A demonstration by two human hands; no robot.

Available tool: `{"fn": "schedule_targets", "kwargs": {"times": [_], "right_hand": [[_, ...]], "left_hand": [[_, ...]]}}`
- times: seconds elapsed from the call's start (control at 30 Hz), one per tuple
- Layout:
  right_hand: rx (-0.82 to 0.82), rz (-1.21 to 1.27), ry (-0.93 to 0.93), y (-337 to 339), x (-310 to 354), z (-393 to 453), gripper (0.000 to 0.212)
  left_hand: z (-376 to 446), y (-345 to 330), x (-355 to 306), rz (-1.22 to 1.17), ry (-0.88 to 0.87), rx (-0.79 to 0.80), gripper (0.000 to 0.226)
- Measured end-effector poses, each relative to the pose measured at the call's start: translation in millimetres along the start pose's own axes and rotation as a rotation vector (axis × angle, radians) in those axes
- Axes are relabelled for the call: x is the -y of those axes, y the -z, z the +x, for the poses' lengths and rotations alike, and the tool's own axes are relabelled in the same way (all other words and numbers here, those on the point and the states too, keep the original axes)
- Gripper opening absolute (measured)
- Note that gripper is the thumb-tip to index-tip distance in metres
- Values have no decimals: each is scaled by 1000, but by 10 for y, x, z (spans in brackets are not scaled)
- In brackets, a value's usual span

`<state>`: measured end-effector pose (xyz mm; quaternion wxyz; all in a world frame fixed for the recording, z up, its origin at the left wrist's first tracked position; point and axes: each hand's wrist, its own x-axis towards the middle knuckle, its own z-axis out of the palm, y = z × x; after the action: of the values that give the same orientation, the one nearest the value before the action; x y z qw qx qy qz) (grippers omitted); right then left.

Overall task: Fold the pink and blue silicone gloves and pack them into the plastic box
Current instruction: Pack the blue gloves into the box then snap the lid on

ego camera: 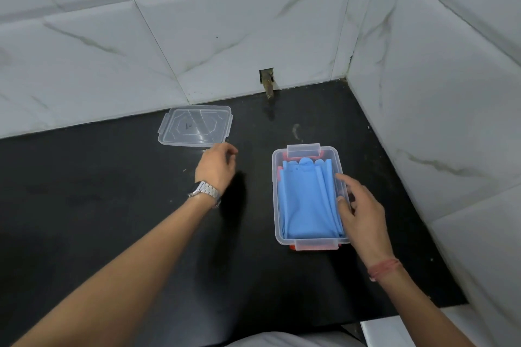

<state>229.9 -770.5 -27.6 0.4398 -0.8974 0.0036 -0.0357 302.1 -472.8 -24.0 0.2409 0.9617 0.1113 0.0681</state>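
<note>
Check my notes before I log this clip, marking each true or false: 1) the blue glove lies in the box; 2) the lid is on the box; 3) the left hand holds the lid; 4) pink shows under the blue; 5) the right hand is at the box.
1) True: the blue glove lies folded in the plastic box.
2) False: the lid lies on the counter, apart.
3) False: the left hand is just short of it, holding nothing.
4) True: pink glove edges show.
5) True: the right hand is at its right wall.

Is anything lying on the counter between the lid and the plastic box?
No object: the head view shows only bare black counter between lid and plastic box; the left hand hovers beside that gap.
</note>
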Motion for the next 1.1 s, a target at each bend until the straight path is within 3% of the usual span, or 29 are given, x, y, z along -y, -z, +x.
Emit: {"fn": "schedule_targets", "kwargs": {"times": [0.33, 0.43, 0.6, 0.9, 1.1], "right_hand": [[-21, 33, -39, -51, 27, 319, 38], [-11, 37, -30, -70, 34, 415, 38], [-3, 47, -28, -112, -9, 477, 38], [3, 9, -28, -145, -53, 480, 40], [11, -17, -2, -133, -39, 461, 40]], "left_hand": [[514, -137, 429, 298, 93, 105, 34], [559, -182, 469, 399, 19, 84, 26], [502, -244, 479, 564, -258, 58, 24], [164, 297, 27, 302, -471, -271, 19], [-35, 761, -260, -42, -257, -460, 26]]}}
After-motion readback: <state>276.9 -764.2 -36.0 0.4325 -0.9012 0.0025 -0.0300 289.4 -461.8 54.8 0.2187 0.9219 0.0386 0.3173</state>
